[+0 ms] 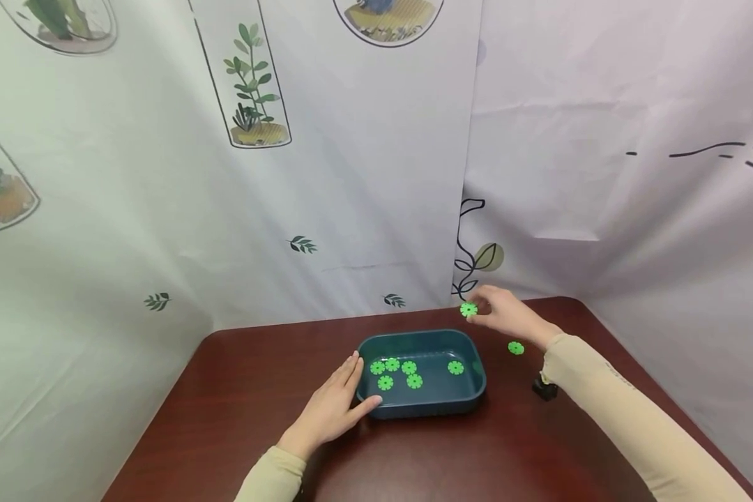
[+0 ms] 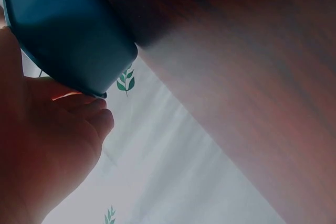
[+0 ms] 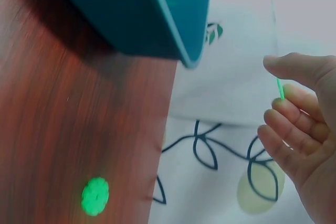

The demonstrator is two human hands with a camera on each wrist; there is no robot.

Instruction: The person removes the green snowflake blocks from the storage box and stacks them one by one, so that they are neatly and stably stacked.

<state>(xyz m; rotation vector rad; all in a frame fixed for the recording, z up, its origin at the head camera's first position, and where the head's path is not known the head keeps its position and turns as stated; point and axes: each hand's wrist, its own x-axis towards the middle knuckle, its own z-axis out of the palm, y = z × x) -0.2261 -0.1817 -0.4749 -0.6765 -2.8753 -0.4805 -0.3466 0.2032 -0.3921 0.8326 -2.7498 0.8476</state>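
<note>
A dark teal rectangular tub (image 1: 420,410) stands on the table, with several green notched discs (image 1: 415,381) lying flat inside it. My left hand (image 1: 329,404) rests on the tub's left end, fingers along the rim and thumb at the front corner. Beyond the tub's back right corner, my right hand (image 1: 505,314) pinches one green notched disc (image 1: 468,309) between thumb and fingers, raised above the table. In the right wrist view that disc shows edge-on. Another green notched disc (image 1: 516,347) lies on the table right of the tub, below the right hand.
The brown wooden table (image 1: 238,390) has rounded back corners. A small black object (image 1: 544,388) sits on it by the right sleeve. White cloth (image 1: 364,209) printed with plants hangs close behind the table and along its sides.
</note>
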